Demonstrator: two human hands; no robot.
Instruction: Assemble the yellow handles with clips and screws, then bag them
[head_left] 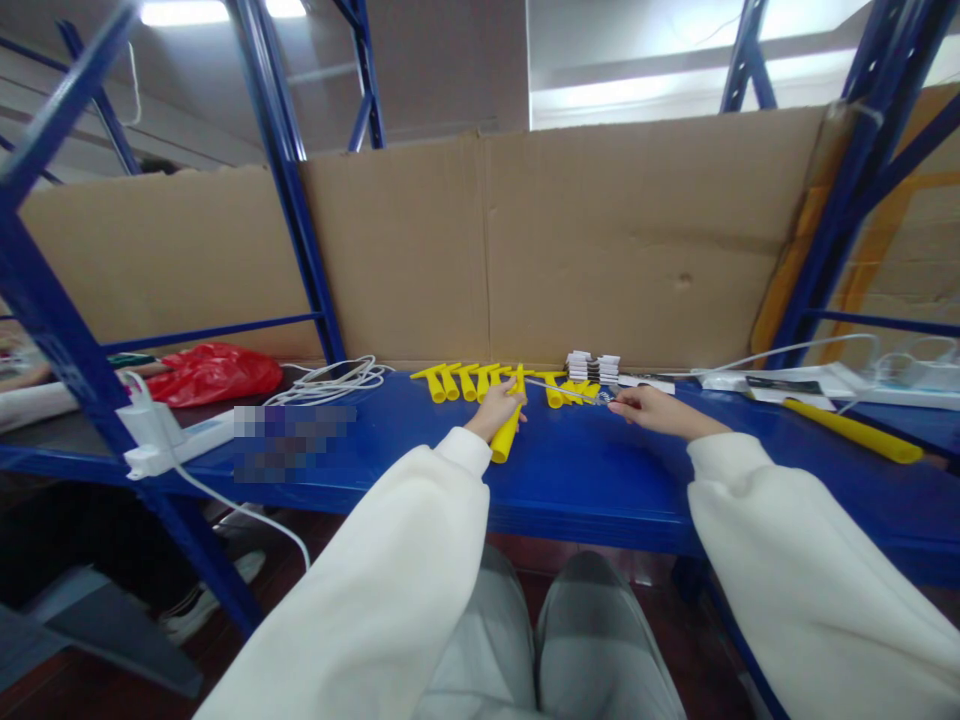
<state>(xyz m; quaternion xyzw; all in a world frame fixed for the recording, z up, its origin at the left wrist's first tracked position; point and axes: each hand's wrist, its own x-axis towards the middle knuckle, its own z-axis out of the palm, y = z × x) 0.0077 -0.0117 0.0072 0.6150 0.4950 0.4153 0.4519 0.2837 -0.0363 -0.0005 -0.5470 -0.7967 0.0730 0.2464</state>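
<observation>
My left hand [498,408] is closed around a yellow T-shaped plastic piece with a tubular handle [507,436], held over the front half of the blue shelf [420,480]. To its right, my right hand [651,408] pinches the end of a thin metal rod [564,390]. The rod runs leftward to the top part of the yellow piece; whether it touches or enters it I cannot tell. Behind my left hand, several similar yellow pieces [466,382] lie in a row. More yellow pieces [574,390] lie behind the rod.
Stacked small white-and-black packets [592,367] stand against the cardboard wall [600,250]. A long yellow tube [855,432] lies at right near white power strips [810,380]. Leftward are coiled white cable [337,377], a red plastic bag [217,374], a blue upright [296,220] and another person's arm [75,374].
</observation>
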